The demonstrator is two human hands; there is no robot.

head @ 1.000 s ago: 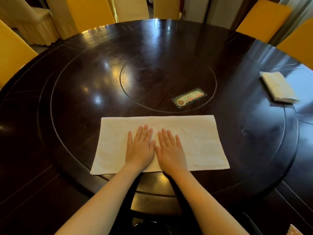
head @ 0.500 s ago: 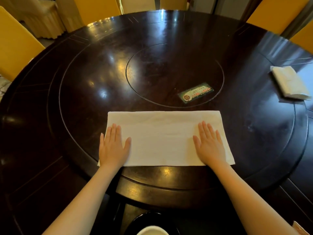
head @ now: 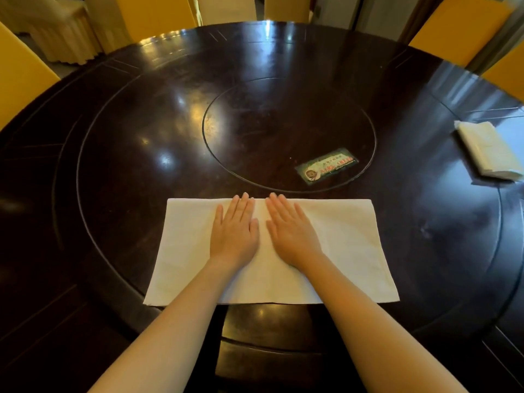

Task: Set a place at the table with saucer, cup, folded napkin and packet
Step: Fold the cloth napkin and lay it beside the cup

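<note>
A white cloth napkin (head: 346,245) lies as a wide flat rectangle on the dark round table (head: 141,154), close to its near edge. My left hand (head: 235,231) and my right hand (head: 289,231) press flat on the napkin's middle, side by side, fingers straight and pointing away from me, fingertips at its far edge. A green packet (head: 326,165) with red lettering lies just beyond the napkin, inside the table's inner circle. No saucer or cup is in view.
A second folded white napkin (head: 487,150) lies at the table's right side. Yellow-covered chairs (head: 442,26) ring the far and left edges. A dark lower ledge (head: 269,324) sits below the near rim.
Half a second ago my hands lay at the napkin's left and right ends; they have slid back together at its middle and farther up toward its far edge.
</note>
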